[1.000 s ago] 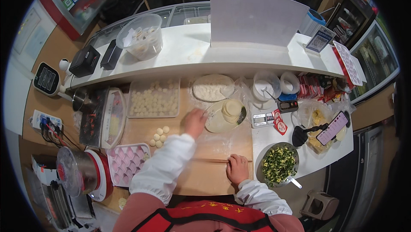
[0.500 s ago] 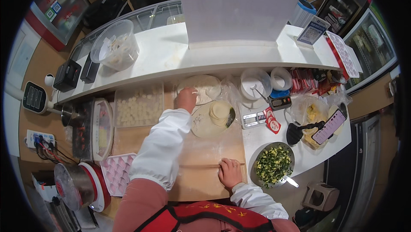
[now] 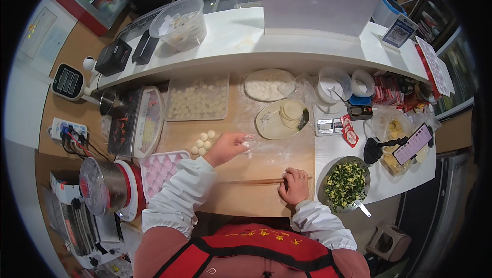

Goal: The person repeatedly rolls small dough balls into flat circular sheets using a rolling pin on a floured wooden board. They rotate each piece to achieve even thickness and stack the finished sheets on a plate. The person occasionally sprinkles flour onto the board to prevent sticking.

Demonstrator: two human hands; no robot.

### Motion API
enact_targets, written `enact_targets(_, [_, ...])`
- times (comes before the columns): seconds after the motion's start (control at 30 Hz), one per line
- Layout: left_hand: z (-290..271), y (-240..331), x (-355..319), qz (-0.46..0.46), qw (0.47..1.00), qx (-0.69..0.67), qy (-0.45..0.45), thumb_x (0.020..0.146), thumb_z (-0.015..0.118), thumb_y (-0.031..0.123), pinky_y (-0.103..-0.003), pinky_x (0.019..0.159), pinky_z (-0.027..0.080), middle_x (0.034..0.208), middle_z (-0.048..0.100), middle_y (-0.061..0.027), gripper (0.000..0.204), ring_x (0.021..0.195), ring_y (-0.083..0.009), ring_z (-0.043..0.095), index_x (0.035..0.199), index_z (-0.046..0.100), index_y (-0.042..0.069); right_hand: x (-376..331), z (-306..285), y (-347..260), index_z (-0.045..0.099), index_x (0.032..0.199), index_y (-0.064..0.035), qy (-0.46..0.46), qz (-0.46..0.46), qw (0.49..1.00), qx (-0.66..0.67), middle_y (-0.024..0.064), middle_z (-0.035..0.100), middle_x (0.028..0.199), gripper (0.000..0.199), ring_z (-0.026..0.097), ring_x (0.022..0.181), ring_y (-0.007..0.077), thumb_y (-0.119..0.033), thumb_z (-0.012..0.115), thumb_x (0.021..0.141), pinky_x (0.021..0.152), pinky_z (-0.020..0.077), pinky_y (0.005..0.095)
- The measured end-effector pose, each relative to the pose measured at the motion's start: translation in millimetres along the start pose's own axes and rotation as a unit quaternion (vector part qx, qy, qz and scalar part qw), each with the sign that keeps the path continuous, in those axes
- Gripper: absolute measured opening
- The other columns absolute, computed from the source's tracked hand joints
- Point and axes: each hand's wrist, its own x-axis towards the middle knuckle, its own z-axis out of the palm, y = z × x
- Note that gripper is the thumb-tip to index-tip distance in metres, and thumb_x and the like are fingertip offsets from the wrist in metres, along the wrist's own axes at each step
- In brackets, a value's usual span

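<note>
My left hand (image 3: 228,147) sits over the floured middle of the wooden counter (image 3: 266,160), fingers curled loosely, tips pinched on a small white dough piece (image 3: 247,144); I can't tell how firmly. Just left of it lies a cluster of dough balls (image 3: 203,143), apart from the hand. My right hand (image 3: 293,185) rests near the counter's front edge, fingers folded down over a thin rolling pin (image 3: 256,181) that lies flat along that edge, its tip sticking out past my knuckles. A pale plate (image 3: 271,124) with a stack of round wrappers (image 3: 292,111) stands just beyond, toward the back. At the back left a clear tray (image 3: 197,99) holds rows of dough balls, and a pink moulded tray (image 3: 161,170) sits by the front left corner. On the white counter to the right, small red packets (image 3: 350,134) lie by a scale (image 3: 328,125), with more red packages (image 3: 392,93) along the back edge. A metal bowl of chopped greens (image 3: 346,183) sits at the front. On the raised shelf, a small upright sign (image 3: 398,32) stands near the right end, beside a flat printed sheet (image 3: 433,65).
</note>
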Motion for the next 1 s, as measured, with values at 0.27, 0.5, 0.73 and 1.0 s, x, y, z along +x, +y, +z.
enact_targets(0.27, [48, -77, -25, 0.119, 0.913, 0.382, 0.081, 0.101, 0.062, 0.023, -0.055, 0.12, 0.03, 0.148, 0.055, -0.0203, 0.04, 0.142, -0.0387, 0.045, 0.137, 0.064, 0.006, -4, 3, -1, 0.064, 0.099, -0.007, 0.01, -0.047, 0.999, 0.015, 0.013, 0.061, 0.12, 0.025, 0.056, 0.114, 0.0346, -0.017, 0.069, 0.076, 0.105, 0.0393, 0.0513])
enact_targets(0.5, [54, -120, -78, 0.121, 0.92, 0.373, -0.017, 0.095, 0.066, 0.021, -0.053, 0.114, 0.036, 0.137, 0.06, -0.018, 0.035, 0.131, -0.0388, 0.051, 0.128, 0.068, 0.008, -14, 1, -5, 0.064, 0.099, -0.0062, -0.014, -0.053, 0.998, 0.018, 0.0147, 0.062, 0.119, 0.026, 0.056, 0.113, 0.0368, -0.016, 0.069, 0.076, 0.104, 0.0416, 0.0518])
enact_targets(0.73, [6, -125, -81, 0.084, 0.84, 0.429, 0.32, 0.085, 0.073, 0.013, -0.048, 0.096, 0.047, 0.114, 0.064, -0.0158, 0.022, 0.113, -0.0384, 0.057, 0.105, 0.073, 0.004, -15, 2, -6, 0.063, 0.097, -0.0065, -0.019, -0.058, 0.998, 0.016, 0.0148, 0.062, 0.118, 0.024, 0.057, 0.112, 0.0375, -0.016, 0.069, 0.076, 0.103, 0.0422, 0.0517])
enact_targets(1.0, [50, -135, -84, 0.052, 0.909, 0.364, 0.198, 0.081, 0.073, 0.015, -0.053, 0.096, 0.043, 0.11, 0.059, -0.016, 0.014, 0.11, -0.0404, 0.053, 0.091, 0.068, 0.006, -17, 1, -3, 0.064, 0.1, -0.0055, -0.021, -0.061, 0.998, -0.007, 0.0145, 0.062, 0.119, 0.025, 0.059, 0.108, 0.0366, -0.015, 0.068, 0.077, 0.102, 0.0437, 0.0507])
